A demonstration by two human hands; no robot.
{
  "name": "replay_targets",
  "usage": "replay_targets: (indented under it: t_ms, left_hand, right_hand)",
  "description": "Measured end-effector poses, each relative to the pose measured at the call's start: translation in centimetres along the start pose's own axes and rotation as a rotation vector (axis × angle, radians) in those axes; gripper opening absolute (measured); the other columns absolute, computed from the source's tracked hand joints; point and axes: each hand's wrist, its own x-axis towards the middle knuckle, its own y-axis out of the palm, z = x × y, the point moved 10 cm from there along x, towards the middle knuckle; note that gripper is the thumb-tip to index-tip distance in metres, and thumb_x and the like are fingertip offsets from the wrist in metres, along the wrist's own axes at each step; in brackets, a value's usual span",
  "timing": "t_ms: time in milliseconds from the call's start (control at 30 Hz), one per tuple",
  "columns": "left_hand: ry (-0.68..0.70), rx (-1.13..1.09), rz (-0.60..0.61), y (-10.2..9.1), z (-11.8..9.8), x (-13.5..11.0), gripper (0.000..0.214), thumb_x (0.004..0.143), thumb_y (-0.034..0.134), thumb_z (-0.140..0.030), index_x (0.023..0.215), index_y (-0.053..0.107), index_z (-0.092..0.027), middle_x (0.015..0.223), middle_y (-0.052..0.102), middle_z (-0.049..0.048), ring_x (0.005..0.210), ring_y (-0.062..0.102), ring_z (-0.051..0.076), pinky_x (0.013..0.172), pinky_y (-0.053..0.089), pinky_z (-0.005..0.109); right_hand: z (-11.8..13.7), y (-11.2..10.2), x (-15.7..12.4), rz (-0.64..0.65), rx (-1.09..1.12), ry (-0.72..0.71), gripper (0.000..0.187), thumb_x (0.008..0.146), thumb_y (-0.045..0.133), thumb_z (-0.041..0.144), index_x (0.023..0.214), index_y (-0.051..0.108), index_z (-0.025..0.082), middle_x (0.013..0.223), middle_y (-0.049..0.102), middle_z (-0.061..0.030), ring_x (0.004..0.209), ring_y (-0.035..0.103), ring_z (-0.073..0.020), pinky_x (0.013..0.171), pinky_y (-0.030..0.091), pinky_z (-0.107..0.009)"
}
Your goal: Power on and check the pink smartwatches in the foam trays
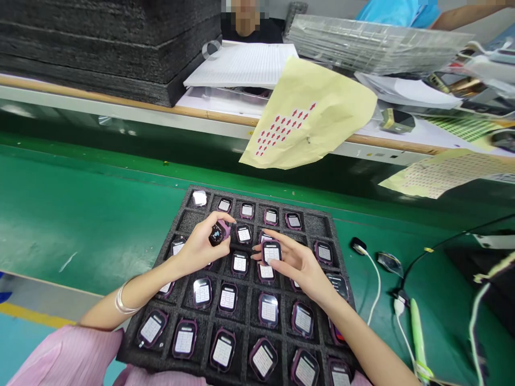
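Note:
A black foam tray (pixel 183 220) with square compartments lies on the green bench, most cells holding a purple-framed smartwatch with a lit screen. Between the fingers and thumb of my left hand (pixel 203 238) is a smartwatch (pixel 218 234) showing a dark watch face, held over the upper left part of the tray. My right hand (pixel 300 262) grips another smartwatch (pixel 271 251), its screen showing a white list or table, above the middle cells. Just between the two hands, a smartwatch (pixel 243 234) sits in its compartment. My hands and forearms hide some cells.
Black foam trays (pixel 100 53) are stacked on the shelf at the back left. Papers (pixel 245 64) and a yellow sticker sheet (pixel 309 112) with red arrows overhang the shelf edge. White cables (pixel 376 284) and a light-green stick-like item (pixel 417 332) lie right. Two people are behind the shelf.

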Motion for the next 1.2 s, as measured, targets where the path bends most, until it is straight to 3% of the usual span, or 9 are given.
replay_targets:
  t_ms: [167,300,433,567,1033,1200]
  left_hand:
    - [-0.085,-0.041,0.021,0.6,1.3,0.0,0.042,0.080,0.058,-0.019,0.119,0.046,-0.022,0.091,0.051,0.0009,0.077,0.051,0.014,0.069,0.046,0.025]
    - [-0.233,-0.339,0.132,2.6,2.6,-0.4,0.056,0.077,0.061,-0.021,0.128,0.037,-0.023,0.094,0.050,0.0024,0.064,0.051,0.012,0.053,0.049,0.024]
    - [-0.259,-0.555,0.251,4.1,2.0,-0.5,0.055,0.077,0.053,-0.012,0.128,0.035,-0.019,0.089,0.055,0.0030,0.073,0.059,0.014,0.069,0.056,0.031]
    - [-0.275,-0.669,0.276,4.5,1.7,-0.6,0.054,0.074,0.050,-0.012,0.127,0.041,-0.020,0.102,0.057,0.0075,0.092,0.061,0.021,0.072,0.058,0.034]
    - [-0.239,-0.735,0.296,4.8,1.3,-1.0,0.048,0.079,0.047,-0.011,0.125,0.047,-0.023,0.105,0.057,0.0071,0.096,0.062,0.022,0.074,0.059,0.036]
    - [-0.252,-0.710,0.287,4.8,1.2,-1.0,0.041,0.083,0.052,-0.020,0.124,0.046,-0.022,0.104,0.057,0.0081,0.095,0.061,0.022,0.073,0.058,0.035]
  right_hand:
    - [-0.3,-0.2,0.0,-0.004,0.001,0.013,0.051,0.082,0.069,0.025,0.128,0.050,0.025,0.115,0.065,-0.0081,0.100,0.066,-0.0238,0.092,0.052,-0.041]
    - [-0.5,-0.4,0.0,-0.019,0.005,0.026,0.052,0.081,0.070,0.025,0.129,0.050,0.024,0.115,0.065,-0.0086,0.099,0.066,-0.0241,0.093,0.052,-0.042]
    - [-0.6,-0.5,0.0,-0.029,0.026,0.047,0.053,0.081,0.070,0.025,0.130,0.049,0.023,0.119,0.063,-0.0090,0.104,0.064,-0.0259,0.093,0.052,-0.045]
    - [-0.6,-0.5,0.0,-0.010,0.054,0.052,0.053,0.082,0.069,0.025,0.131,0.049,0.025,0.124,0.060,-0.0085,0.109,0.061,-0.0277,0.092,0.052,-0.049]
    - [-0.7,-0.6,0.1,-0.015,0.043,0.054,0.052,0.083,0.068,0.026,0.132,0.049,0.024,0.121,0.063,-0.0088,0.108,0.062,-0.0286,0.089,0.054,-0.049]
    - [-0.7,-0.6,0.1,-0.004,0.029,0.057,0.052,0.084,0.066,0.025,0.133,0.048,0.023,0.120,0.063,-0.0092,0.108,0.061,-0.0290,0.090,0.054,-0.050]
